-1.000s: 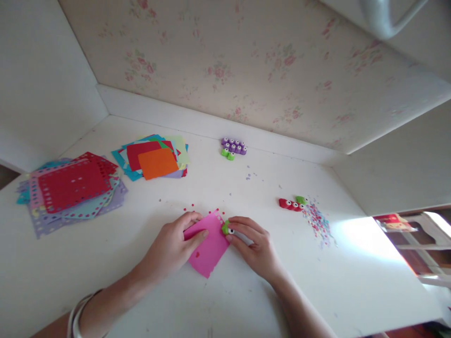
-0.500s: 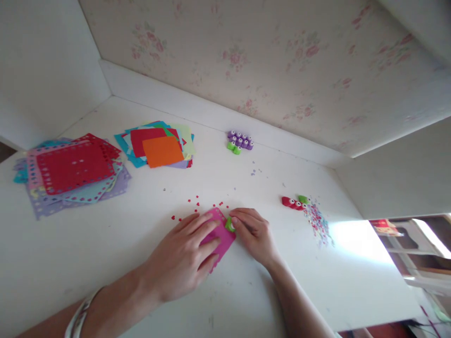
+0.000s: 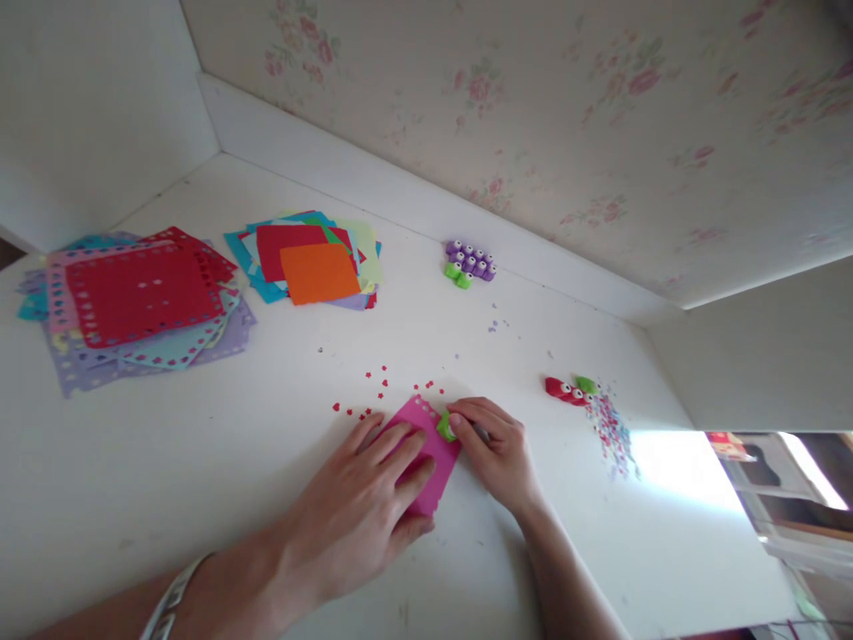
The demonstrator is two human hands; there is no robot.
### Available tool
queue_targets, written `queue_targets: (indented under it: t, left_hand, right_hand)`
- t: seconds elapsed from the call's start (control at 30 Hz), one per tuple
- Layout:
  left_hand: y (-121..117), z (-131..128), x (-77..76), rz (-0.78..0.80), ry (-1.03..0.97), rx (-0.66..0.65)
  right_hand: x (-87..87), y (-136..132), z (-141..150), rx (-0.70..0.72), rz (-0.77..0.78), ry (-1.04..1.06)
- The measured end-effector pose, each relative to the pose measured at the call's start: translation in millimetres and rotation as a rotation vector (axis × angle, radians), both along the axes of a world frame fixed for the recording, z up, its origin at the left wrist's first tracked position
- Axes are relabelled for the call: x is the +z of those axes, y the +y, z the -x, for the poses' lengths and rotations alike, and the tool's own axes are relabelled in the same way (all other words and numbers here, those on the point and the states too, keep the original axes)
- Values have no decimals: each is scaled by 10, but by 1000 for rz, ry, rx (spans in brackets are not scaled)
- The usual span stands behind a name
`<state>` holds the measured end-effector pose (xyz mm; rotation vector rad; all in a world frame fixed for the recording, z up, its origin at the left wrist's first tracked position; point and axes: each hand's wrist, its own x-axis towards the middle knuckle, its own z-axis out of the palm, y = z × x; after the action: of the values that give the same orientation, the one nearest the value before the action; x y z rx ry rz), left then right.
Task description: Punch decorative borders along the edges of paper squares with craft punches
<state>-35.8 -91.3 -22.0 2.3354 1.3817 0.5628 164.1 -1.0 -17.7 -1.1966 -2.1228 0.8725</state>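
Observation:
A pink sheet of paper (image 3: pixel 436 480) lies at an angle on the white table, with small holes along its upper edge. My left hand (image 3: pixel 360 507) rests across its left part, fingers spread and pressing it flat. At the sheet's upper right corner, my right hand (image 3: pixel 503 453) pinches a small green paper punch (image 3: pixel 445 427) that sits over the edge. My fingers cover part of the punch. Tiny red cut-out shapes (image 3: pixel 385 383), among them a heart and stars, are scattered just beyond the sheet.
Punched sheets (image 3: pixel 143 293) are piled at the left, beside a stack of coloured paper with an orange sheet (image 3: pixel 320 274) on top. Purple punches (image 3: pixel 472 259) and two green ones stand near the wall. Red punches (image 3: pixel 566 391) sit by a heap of confetti (image 3: pixel 613 431) at the right.
The view has shifted slightly, so most things on the table appear a little further right. My left hand still lies on the pink paper, and my right hand keeps hold of the green punch.

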Motion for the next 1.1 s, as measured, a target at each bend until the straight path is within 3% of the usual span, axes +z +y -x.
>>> queue_targets:
  t: [0.43, 1.1]
  left_hand:
    - [2, -1, -38, -5, 13, -5]
    - [5, -40, 11, -93, 23, 13]
  right_hand:
    - [-9, -9, 17, 6, 38, -6]
    - [-1, -68, 122, 33, -132, -58]
